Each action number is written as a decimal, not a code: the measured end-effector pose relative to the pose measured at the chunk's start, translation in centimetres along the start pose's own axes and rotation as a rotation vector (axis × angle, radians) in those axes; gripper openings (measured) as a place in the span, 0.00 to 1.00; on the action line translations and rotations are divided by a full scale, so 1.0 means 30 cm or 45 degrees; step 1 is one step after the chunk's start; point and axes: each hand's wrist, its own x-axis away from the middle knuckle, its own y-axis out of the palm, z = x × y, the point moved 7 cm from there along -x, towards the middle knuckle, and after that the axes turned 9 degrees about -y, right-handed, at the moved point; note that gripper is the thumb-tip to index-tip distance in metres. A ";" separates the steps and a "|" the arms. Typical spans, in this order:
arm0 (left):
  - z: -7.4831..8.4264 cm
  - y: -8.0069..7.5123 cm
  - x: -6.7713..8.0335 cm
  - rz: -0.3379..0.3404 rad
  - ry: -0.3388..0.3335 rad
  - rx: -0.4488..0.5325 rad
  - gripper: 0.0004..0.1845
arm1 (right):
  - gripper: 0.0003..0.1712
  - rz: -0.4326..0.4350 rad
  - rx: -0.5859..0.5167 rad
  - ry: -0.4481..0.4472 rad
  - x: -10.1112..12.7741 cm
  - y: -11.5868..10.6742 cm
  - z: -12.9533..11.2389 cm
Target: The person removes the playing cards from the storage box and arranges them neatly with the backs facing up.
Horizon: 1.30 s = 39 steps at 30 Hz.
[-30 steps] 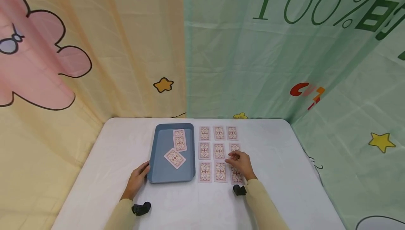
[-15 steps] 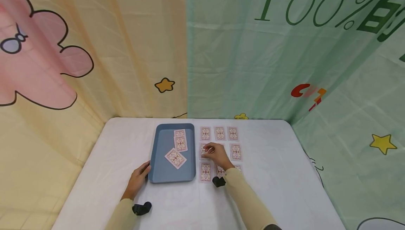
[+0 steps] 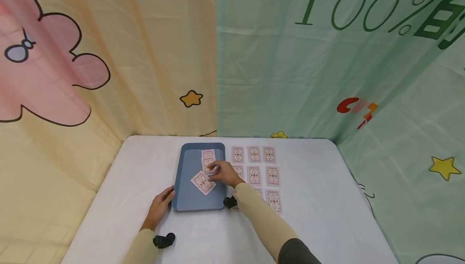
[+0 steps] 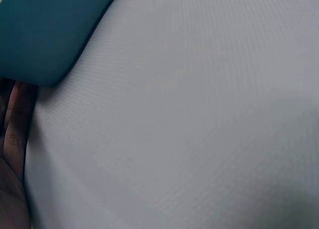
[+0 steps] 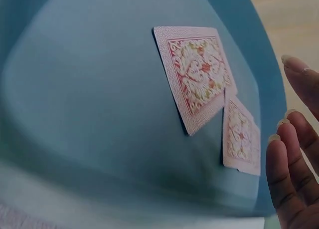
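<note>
A blue-grey tray (image 3: 183,167) holds several patterned playing cards, face down. Two overlap near the far rim; another playing card (image 3: 202,183) lies slanted in the middle. My left hand (image 3: 157,209) rests at the tray's near left side, fingers and thumb against its outer wall. In the left wrist view its fingers (image 4: 19,116) look fairly straight, their tips hidden behind the tray. My right hand (image 3: 224,173) hovers above the tray's right half, near these cards. The right wrist view shows its thumb and fingers (image 5: 280,169) apart with nothing between them.
Right of the tray, more face-down playing cards (image 3: 254,176) lie in three rows on the white table (image 3: 308,191); my right arm covers some of them. Patterned curtains (image 3: 174,54) stand behind and beside the table.
My right hand has moved left, from above the right column of laid-out cards, across the rows, to over the tray. The left hand has stayed at the tray's side.
</note>
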 end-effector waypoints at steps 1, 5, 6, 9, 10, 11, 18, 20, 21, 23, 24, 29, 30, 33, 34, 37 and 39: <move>0.002 0.000 0.000 0.001 0.001 0.002 0.27 | 0.24 -0.014 -0.006 0.007 -0.012 0.012 -0.001; 0.004 0.000 -0.003 0.009 0.006 0.014 0.27 | 0.27 -0.077 0.017 0.010 -0.053 0.055 0.004; 0.004 0.001 -0.005 0.009 0.010 0.011 0.28 | 0.27 -0.090 0.023 0.010 -0.061 0.064 0.006; 0.002 0.004 -0.007 0.011 0.001 0.017 0.27 | 0.29 -0.120 0.055 0.023 -0.080 0.085 0.015; 0.002 0.006 -0.007 0.010 0.000 0.017 0.27 | 0.30 -0.124 0.070 0.032 -0.084 0.091 0.021; 0.003 0.008 -0.006 0.007 -0.001 0.012 0.27 | 0.30 -0.127 0.085 0.043 -0.089 0.097 0.026; 0.003 0.016 -0.004 0.002 0.007 0.015 0.27 | 0.34 -0.135 0.142 0.093 -0.106 0.133 0.050; 0.000 0.017 -0.007 -0.001 0.006 0.023 0.27 | 0.35 -0.149 0.174 0.089 -0.112 0.140 0.055; 0.000 0.016 -0.008 0.000 0.005 0.031 0.27 | 0.35 -0.156 0.195 0.082 -0.115 0.143 0.058; 0.001 0.014 -0.009 -0.002 0.004 0.042 0.27 | 0.36 -0.171 0.246 0.061 -0.121 0.149 0.062; 0.002 0.013 -0.010 -0.003 0.005 0.047 0.28 | 0.37 -0.181 0.272 0.050 -0.124 0.152 0.064; 0.007 0.010 -0.008 -0.001 0.011 0.050 0.27 | 0.39 -0.210 0.368 0.017 -0.129 0.165 0.067; 0.005 0.009 -0.008 0.001 0.011 0.050 0.26 | 0.39 -0.213 0.382 0.012 -0.130 0.167 0.067; 0.005 0.007 -0.005 0.010 0.012 0.043 0.26 | 0.39 -0.219 0.403 0.000 -0.129 0.174 0.070; 0.005 0.007 -0.004 0.015 0.012 0.045 0.26 | 0.39 -0.219 0.407 -0.004 -0.129 0.177 0.070; 0.006 0.002 0.000 0.033 0.014 0.036 0.26 | 0.39 -0.218 0.398 -0.007 -0.128 0.184 0.068; 0.006 0.000 0.002 0.040 0.012 0.030 0.26 | 0.39 -0.215 0.389 -0.004 -0.127 0.188 0.067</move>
